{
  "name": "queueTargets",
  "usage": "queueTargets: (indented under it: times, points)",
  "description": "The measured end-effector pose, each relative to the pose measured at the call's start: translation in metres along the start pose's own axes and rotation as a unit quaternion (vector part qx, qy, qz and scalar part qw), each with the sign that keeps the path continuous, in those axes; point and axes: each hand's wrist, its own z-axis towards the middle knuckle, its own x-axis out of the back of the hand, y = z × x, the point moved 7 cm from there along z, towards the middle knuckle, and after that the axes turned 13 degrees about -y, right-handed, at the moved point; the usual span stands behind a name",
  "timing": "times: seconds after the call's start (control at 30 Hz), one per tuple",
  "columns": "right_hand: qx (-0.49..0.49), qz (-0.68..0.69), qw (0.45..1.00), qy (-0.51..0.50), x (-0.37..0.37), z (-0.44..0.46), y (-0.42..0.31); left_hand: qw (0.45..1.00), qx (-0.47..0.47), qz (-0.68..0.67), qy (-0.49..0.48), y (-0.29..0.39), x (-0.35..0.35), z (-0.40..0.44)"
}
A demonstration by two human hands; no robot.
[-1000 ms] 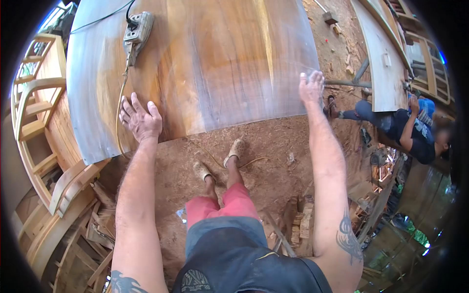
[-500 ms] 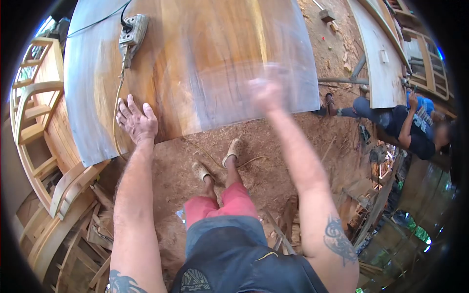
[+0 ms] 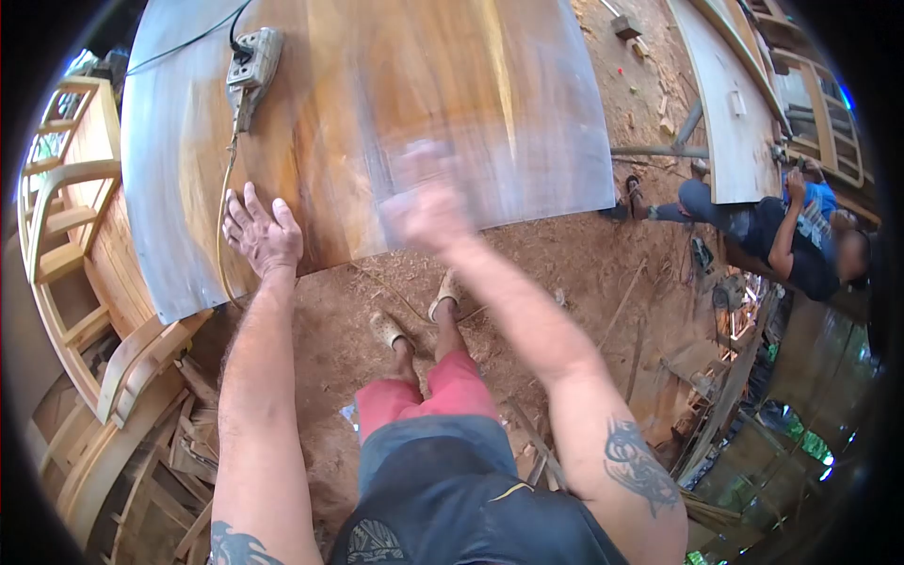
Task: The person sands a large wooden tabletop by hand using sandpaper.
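Upper left: a socket block (image 3: 256,64) with a black plug (image 3: 240,49) seated in it (the plug's lead runs out of view at the top) and a yellowish cord (image 3: 229,168) at the near end. Left side: a slatted wooden frame (image 3: 62,258) with curved rails. Lower left: curved timber lengths (image 3: 111,441). Floor: reddish-brown earth (image 3: 527,282), bearing wood chips (image 3: 667,125). Upper right: a dark block (image 3: 625,27) on the earth, and a pale board (image 3: 739,146) carrying one small raised piece (image 3: 737,104). Right side: a second person (image 3: 812,247) in a dark top, near the pale board.
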Motion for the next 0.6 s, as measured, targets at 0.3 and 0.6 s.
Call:
queueTargets:
  times: [0.3, 0.6]
  points:
    - [-0.366, -0.046, 0.929, 0.022, 0.041, -0.021, 0.184, 1.0, 0.019, 0.019, -0.009, 0.002, 0.001, 0.0]
    - [-0.011, -0.035, 0.999, 0.018, 0.029, -0.021, 0.007, 1.0, -0.004, 0.008, 0.007, 0.002, -0.002, 0.001]
